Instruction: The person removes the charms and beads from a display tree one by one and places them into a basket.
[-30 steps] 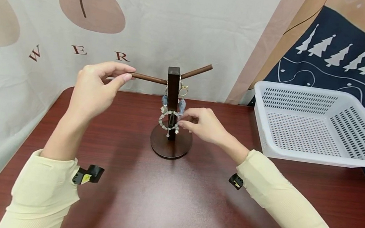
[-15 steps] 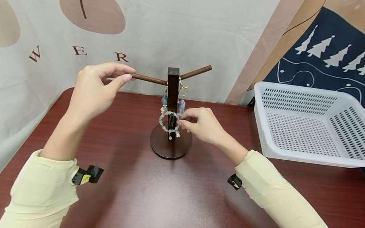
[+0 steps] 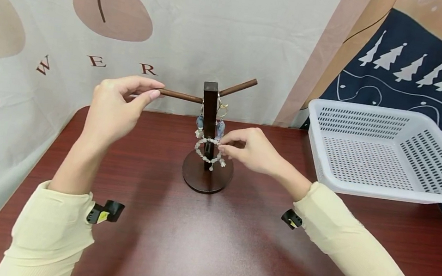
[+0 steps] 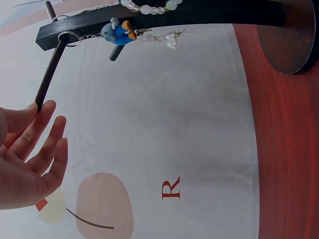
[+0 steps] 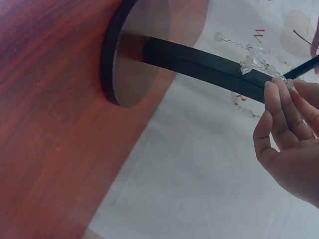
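A dark wooden stand (image 3: pixel 209 113) with a round base rises from the table in the head view. My left hand (image 3: pixel 113 107) pinches the free end of its left peg (image 3: pixel 182 96) between thumb and fingers. With thumb and fingertips, my right hand (image 3: pixel 254 151) pinches a bracelet of pale clear beads (image 3: pixel 213 160) at its right side, in front of the post. A flower charm (image 5: pixel 246 64) dangles from the bracelet in the right wrist view. From the left peg hangs a keychain with a blue figure (image 4: pixel 118 36); another blue keychain (image 3: pixel 220 128) hangs right of the post.
A white perforated plastic basket (image 3: pixel 317 155) stands at the right of the reddish-brown table (image 3: pixel 190 246). The stand's right peg (image 3: pixel 239 87) slants up and back. A printed cloth (image 3: pixel 239 33) hangs right behind the table.
My right hand has shifted slightly right, and the bracelet has moved right and a little down with it. My left hand stays on the peg.
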`<act>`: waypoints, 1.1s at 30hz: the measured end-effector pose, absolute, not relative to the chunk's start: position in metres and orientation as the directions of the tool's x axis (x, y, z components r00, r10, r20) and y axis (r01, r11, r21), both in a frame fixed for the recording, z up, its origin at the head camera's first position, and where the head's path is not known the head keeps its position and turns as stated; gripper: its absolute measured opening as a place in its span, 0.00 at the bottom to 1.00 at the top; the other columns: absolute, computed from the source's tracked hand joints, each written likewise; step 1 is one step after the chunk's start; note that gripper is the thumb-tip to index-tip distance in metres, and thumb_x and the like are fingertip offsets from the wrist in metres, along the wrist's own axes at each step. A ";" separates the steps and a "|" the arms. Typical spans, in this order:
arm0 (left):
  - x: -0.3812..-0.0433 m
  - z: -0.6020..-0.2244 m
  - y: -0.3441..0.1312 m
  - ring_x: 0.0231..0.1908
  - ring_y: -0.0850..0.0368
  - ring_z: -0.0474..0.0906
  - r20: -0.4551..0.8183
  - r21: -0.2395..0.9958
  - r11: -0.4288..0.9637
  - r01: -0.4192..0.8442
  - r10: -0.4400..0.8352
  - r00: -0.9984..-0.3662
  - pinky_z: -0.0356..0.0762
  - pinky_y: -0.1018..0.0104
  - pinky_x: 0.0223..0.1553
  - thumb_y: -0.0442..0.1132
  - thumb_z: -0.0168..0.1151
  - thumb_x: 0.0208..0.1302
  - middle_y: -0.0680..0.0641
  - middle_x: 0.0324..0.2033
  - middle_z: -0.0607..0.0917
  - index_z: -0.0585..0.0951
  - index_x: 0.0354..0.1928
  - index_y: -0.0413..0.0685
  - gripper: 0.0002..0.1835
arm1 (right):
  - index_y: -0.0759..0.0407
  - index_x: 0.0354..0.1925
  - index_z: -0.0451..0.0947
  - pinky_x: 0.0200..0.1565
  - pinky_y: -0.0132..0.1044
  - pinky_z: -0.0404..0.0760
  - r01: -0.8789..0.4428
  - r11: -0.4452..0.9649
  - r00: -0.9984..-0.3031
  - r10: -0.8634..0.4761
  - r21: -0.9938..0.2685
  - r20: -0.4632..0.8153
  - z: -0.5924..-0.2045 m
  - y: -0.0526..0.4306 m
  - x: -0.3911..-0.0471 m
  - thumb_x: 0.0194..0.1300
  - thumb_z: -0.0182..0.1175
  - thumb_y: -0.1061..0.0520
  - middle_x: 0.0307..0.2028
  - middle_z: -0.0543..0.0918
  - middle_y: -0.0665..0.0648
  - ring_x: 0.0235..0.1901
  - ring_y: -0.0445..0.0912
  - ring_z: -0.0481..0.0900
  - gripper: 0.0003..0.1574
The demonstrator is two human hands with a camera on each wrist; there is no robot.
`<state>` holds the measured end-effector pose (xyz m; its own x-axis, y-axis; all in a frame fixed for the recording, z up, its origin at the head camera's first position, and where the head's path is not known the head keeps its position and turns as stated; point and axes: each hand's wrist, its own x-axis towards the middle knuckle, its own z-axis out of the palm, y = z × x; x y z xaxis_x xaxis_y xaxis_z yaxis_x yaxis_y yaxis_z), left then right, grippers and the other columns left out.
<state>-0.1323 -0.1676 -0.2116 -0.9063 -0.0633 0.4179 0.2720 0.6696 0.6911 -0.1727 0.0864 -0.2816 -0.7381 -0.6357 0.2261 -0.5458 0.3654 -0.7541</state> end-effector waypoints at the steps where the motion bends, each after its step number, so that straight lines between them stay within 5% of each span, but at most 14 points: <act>1: -0.132 -0.212 -0.168 0.30 0.75 0.74 0.420 0.690 0.670 0.275 -0.061 -0.906 0.67 0.76 0.32 0.39 0.59 0.61 0.48 0.36 0.85 0.84 0.43 0.48 0.10 | 0.64 0.34 0.82 0.30 0.35 0.77 -0.545 0.363 -0.736 -0.639 -0.756 0.224 -0.280 0.087 -0.172 0.58 0.60 0.64 0.25 0.83 0.52 0.24 0.45 0.81 0.05; 33: -0.134 -0.215 -0.167 0.27 0.77 0.75 0.441 0.704 0.641 0.307 -0.056 -0.896 0.66 0.76 0.31 0.38 0.60 0.61 0.44 0.32 0.85 0.84 0.43 0.46 0.10 | 0.57 0.31 0.82 0.29 0.34 0.74 -0.667 0.321 -0.623 -0.736 -0.672 0.267 -0.247 0.109 -0.146 0.60 0.60 0.62 0.22 0.80 0.45 0.24 0.36 0.77 0.04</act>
